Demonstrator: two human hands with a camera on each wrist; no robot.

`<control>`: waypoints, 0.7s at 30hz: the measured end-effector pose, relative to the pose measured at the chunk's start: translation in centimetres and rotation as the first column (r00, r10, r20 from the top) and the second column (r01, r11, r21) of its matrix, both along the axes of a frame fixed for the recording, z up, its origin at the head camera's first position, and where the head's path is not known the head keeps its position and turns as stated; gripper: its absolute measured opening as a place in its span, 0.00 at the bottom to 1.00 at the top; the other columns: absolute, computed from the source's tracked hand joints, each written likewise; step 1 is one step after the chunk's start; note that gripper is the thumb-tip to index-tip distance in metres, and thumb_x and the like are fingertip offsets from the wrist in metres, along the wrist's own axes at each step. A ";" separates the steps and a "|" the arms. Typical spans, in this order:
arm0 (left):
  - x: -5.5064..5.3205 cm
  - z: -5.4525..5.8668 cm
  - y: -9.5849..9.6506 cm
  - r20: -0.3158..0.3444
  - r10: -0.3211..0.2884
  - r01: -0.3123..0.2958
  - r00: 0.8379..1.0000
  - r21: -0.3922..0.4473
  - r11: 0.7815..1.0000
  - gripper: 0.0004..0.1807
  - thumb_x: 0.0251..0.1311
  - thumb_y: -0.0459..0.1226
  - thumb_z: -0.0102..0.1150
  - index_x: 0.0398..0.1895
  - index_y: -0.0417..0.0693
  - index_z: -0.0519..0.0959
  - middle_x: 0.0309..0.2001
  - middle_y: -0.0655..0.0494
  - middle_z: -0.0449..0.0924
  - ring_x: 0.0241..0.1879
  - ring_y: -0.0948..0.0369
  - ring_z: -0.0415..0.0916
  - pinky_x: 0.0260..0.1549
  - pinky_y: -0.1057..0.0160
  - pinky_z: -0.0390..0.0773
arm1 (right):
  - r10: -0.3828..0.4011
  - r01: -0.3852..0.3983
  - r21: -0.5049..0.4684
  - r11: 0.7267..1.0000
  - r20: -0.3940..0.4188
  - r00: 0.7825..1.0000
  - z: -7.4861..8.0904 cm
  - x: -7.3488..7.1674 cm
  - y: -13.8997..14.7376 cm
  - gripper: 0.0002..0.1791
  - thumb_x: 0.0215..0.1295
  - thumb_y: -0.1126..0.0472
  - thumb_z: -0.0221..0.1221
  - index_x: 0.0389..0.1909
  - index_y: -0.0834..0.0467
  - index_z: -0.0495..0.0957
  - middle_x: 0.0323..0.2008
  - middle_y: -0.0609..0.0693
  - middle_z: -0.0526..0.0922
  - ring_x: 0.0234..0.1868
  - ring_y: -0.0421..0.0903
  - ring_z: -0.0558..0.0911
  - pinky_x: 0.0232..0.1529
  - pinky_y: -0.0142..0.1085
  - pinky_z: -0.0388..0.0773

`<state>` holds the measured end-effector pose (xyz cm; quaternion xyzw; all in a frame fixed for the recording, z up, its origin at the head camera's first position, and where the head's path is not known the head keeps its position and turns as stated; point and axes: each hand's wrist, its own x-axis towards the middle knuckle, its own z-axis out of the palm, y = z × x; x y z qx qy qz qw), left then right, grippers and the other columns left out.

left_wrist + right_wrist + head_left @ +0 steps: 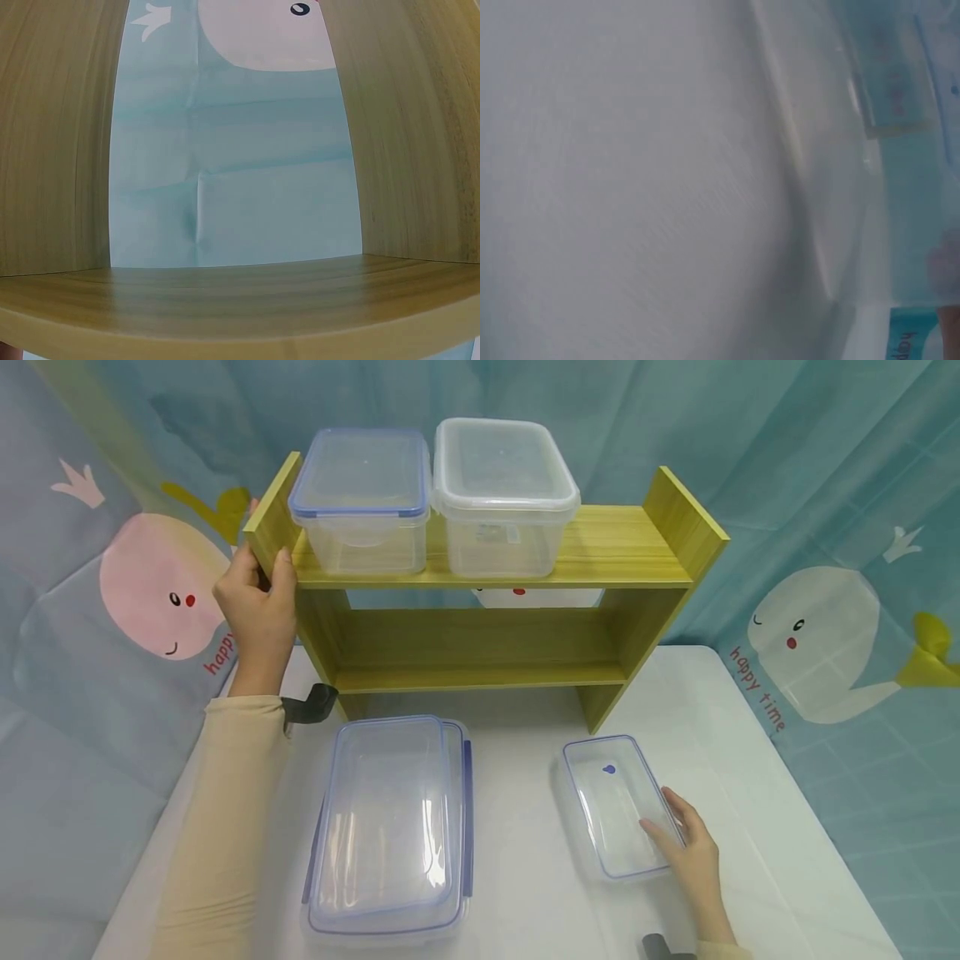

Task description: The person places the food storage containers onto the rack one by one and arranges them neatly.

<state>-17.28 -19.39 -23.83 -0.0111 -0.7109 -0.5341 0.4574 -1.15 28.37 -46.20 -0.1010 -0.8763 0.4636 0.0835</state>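
Observation:
At the upper left of the head view, my left hand (258, 610) grips the left side panel (273, 514) of a two-tier wooden shelf (480, 681). In the left wrist view, the shelf's boards (240, 304) fill the foreground. My right hand (693, 852) pinches the right edge of a clear, blue-rimmed plastic food container (618, 810), thumb over the top. A blue spot marks its far end. The right wrist view is blurred, with the container's translucent side (840, 187) along its right.
On the shelf's top stand a blue-lidded food container (367, 527) and a white-lidded one (506, 531). A large flat container (457, 910) with blue side clips lies on the white table (517, 860), a blue-rimmed clear lid (382, 802) askew over it. Printed curtains (825, 485) hang around.

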 end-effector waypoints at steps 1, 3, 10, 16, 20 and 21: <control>0.0 0.0 0.0 -0.003 -0.008 0.008 1.000 0.004 1.000 0.13 0.61 0.31 0.53 0.45 0.32 0.80 0.50 0.50 0.81 0.39 0.68 0.79 0.40 0.72 0.78 | -0.003 0.003 -0.013 1.000 -0.001 1.000 -0.1 0.0 -0.1 0.34 0.58 0.59 0.65 0.64 0.64 0.65 0.64 0.65 0.66 0.65 0.65 0.60 0.62 0.60 0.56; -0.1 0.0 0.0 -0.001 -0.009 0.009 1.000 0.007 1.000 0.13 0.61 0.31 0.53 0.46 0.32 0.80 0.50 0.51 0.81 0.40 0.67 0.79 0.41 0.72 0.78 | -0.021 0.021 -0.042 0.999 0.002 1.000 -0.3 0.0 -0.3 0.35 0.57 0.59 0.65 0.64 0.63 0.65 0.64 0.64 0.65 0.66 0.67 0.59 0.62 0.63 0.54; 0.2 0.2 0.1 0.027 0.030 -0.029 0.999 -0.017 0.999 0.13 0.62 0.32 0.53 0.45 0.32 0.80 0.43 0.46 0.83 0.32 0.69 0.76 0.37 0.74 0.77 | -0.066 0.065 -0.096 0.993 -0.009 0.998 -0.8 0.0 -1.4 0.34 0.57 0.59 0.65 0.64 0.59 0.67 0.66 0.61 0.64 0.66 0.64 0.59 0.63 0.61 0.55; 0.2 0.5 0.3 0.019 -0.034 0.034 0.999 0.027 0.999 0.14 0.61 0.29 0.52 0.48 0.33 0.79 0.54 0.51 0.78 0.46 0.67 0.77 0.45 0.71 0.76 | -0.049 0.044 -0.111 0.993 -0.046 0.998 -0.7 0.1 -2.7 0.32 0.57 0.62 0.65 0.63 0.61 0.68 0.64 0.62 0.66 0.66 0.65 0.60 0.62 0.61 0.55; 0.3 0.4 0.4 0.035 0.019 -0.018 0.999 -0.017 1.000 0.13 0.62 0.31 0.53 0.46 0.31 0.80 0.49 0.48 0.81 0.39 0.69 0.78 0.41 0.73 0.77 | -0.029 0.021 -0.099 0.995 -0.078 0.997 -0.6 0.1 -4.0 0.31 0.56 0.64 0.65 0.62 0.62 0.68 0.63 0.62 0.67 0.66 0.63 0.61 0.63 0.60 0.57; 0.4 0.4 0.4 0.043 0.038 -0.037 0.998 -0.026 0.999 0.13 0.62 0.32 0.53 0.44 0.31 0.80 0.46 0.47 0.82 0.35 0.69 0.77 0.39 0.73 0.77 | -0.027 0.018 -0.096 0.995 -0.084 0.996 -0.6 0.1 -4.3 0.31 0.56 0.65 0.65 0.62 0.62 0.68 0.63 0.61 0.67 0.66 0.63 0.61 0.63 0.59 0.57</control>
